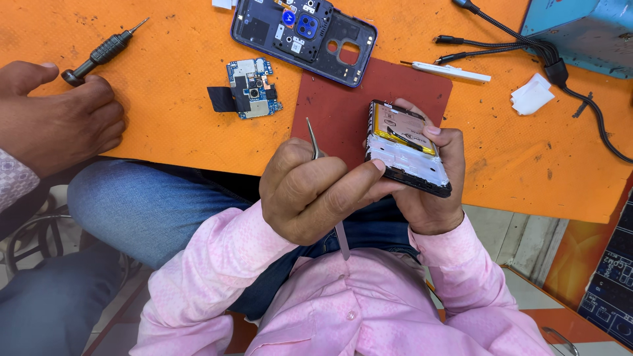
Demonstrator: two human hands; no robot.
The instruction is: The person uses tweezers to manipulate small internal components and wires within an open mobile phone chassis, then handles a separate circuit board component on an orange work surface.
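Gripping a pair of thin metal tweezers [314,137] in a closed fist, the person's left hand [310,191] is keeping the pointed tip sticking up above the knuckles, while its thumb is stretching across to press on the lower edge of an opened phone [409,148]. The right hand [432,191] is cradling that phone from beneath and from the far side, with fingertips curling over its top and right edges, so the hand is closed around the frame. The phone is sitting tilted, back cover off, showing a battery with a yellow border and a pale inner frame below it; it is being held just above the near edge of the orange table [171,99], over the corner of a dark red mat [343,99].

Lying on the mat's far edge and overlapping onto the orange surface is the phone's purple back housing [303,39], inner side up, with a blue camera block showing. Just left of the mat a small circuit board [254,87] is resting with a black flap attached. To the right of the mat a white plastic pry tool [452,71] is lying near a bundle of black cables [527,39], and a folded white tissue [531,95] is sitting beside them.

At the left edge another person's hand [59,115] is resting on the table, touching the butt of a black-handled screwdriver [102,51]
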